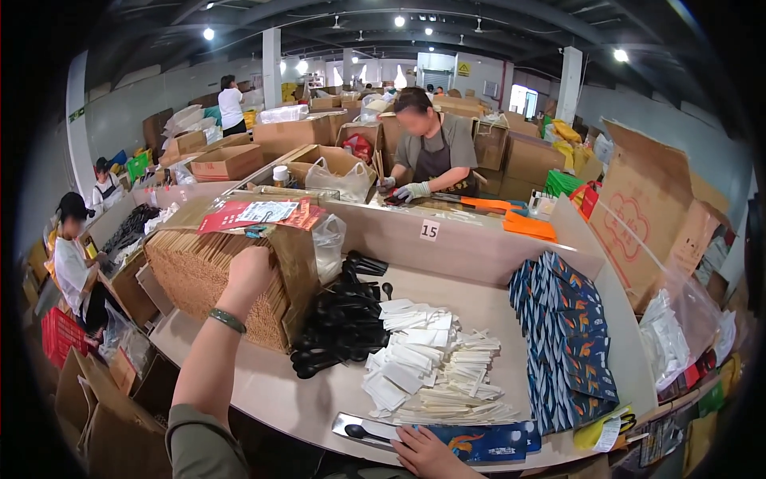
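Right at the bottom edge, the right hand (427,453) lies open, palm down, fingers slightly spread across a long, glossy blue packet (491,441), with a smooth black spoon (359,432) just left of the fingertips on a silvery strip. Just above, lower centre, come matte white flat packets (408,359) and slim pale sticks (471,375) in loose heaps, and at right overlapping rows of shiny blue sachets (565,343). Over to the left, the left forearm slants up to a bent wrist (a dark green bangle (227,320) circles it), and the left hand (250,271) is at a thick, rough-edged brown bundle (203,287); its fingertips are hidden, so I cannot tell whether it grips. A tangle of black plastic spoons (339,319) sits beside the bundle, while beyond the divider, upper centre, a gloved co-worker (435,152) leans over another surface.
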Motion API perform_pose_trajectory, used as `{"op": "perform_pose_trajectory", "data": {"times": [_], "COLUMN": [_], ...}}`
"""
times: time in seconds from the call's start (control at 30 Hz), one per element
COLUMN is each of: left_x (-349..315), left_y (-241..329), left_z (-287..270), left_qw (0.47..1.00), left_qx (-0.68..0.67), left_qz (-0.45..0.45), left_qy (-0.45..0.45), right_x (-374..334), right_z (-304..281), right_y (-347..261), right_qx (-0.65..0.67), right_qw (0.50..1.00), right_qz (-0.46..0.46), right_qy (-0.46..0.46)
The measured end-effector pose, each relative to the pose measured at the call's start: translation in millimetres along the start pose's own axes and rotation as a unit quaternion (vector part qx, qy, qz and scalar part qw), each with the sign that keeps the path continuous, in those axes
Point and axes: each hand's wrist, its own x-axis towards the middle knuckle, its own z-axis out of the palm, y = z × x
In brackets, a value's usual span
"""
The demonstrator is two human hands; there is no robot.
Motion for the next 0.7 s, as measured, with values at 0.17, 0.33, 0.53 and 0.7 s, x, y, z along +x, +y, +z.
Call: {"op": "perform_pose_trajectory", "data": {"times": [0.17, 0.33, 0.53, 0.7], "left_x": [-43.5, -166.6, -281.5, -261.0], "left_y": [-14.0, -85.9, -33.2, 26.5], "left_z": [1.2, 28.1, 100.5, 81.6], "left_qw": [0.978, 0.792, 0.670, 0.795], "left_qx": [-0.055, -0.563, -0.697, -0.495], "left_qz": [0.007, -0.226, -0.252, -0.021], "left_qy": [0.203, 0.068, -0.044, -0.350], "right_x": [-4.4, -3.3, 4.5, -0.4], "right_z": [-8.0, -7.3, -25.1, -25.4], "right_y": [6.4, 15.0, 16.2, 16.7], "right_qx": [0.095, 0.105, 0.088, 0.077], "right_qw": [0.994, 0.992, 0.993, 0.993], "right_qz": [0.003, 0.030, 0.082, 0.088], "right_qy": [0.046, 0.061, 0.014, -0.021]}}
